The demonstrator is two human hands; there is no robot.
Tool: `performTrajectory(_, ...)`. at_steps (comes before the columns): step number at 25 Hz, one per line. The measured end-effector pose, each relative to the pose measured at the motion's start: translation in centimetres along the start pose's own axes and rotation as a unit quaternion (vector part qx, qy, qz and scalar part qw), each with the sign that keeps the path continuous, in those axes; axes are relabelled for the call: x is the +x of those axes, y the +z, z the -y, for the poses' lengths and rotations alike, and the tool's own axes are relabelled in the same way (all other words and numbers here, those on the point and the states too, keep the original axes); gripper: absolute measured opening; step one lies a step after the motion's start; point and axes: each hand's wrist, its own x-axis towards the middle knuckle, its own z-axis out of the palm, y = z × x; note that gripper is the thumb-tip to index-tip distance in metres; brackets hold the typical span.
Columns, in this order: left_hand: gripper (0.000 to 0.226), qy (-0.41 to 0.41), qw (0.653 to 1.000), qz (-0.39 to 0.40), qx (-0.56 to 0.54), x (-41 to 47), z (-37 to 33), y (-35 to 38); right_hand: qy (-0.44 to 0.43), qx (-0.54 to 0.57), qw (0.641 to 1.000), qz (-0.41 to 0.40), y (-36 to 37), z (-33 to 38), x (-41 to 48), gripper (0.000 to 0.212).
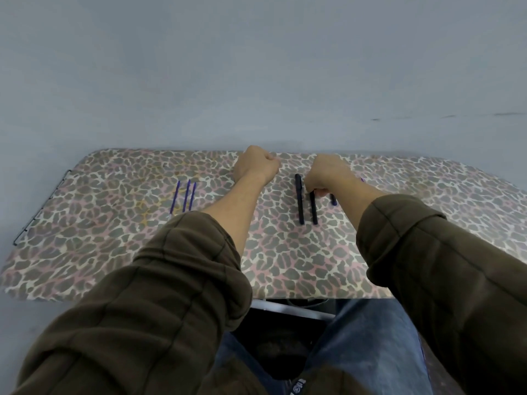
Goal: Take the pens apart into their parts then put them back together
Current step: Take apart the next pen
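A blue-grey wall stands behind a table covered in leopard print. Three purple refills lie side by side on its left part, near the left forearm. The left hand rests near the far edge, curled into a fist with nothing showing in it. Two dark barrels lie parallel right of centre. The left barrel lies free, and the right hand, fingers curled down, pinches the far end of the right barrel. A small blue piece lies just beside that hand
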Motion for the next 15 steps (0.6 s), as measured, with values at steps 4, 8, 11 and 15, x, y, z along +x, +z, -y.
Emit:
performTrajectory(4,0.019,0.005,1.000,0.010,-0.002,-0.1,0.1,0.0,0.017,0.014,1.000,0.013,0.2,-0.1,0.0,0.014)
performTrajectory(8,0.019,0.020,1.000,0.014,0.011,-1.0,-0.1,0.0,0.040,0.067,0.997,0.025,0.1,0.0,-0.3,0.013)
performTrajectory(11,0.022,0.033,0.999,0.021,-0.022,-1.5,-1.0,-0.4,0.050,0.112,0.992,-0.033,-2.2,0.4,-0.5,0.014)
performTrajectory(15,0.016,0.064,0.985,0.054,-0.148,-2.5,-3.4,-1.4,0.037,0.248,0.964,-0.088,-7.0,0.6,-1.6,0.012)
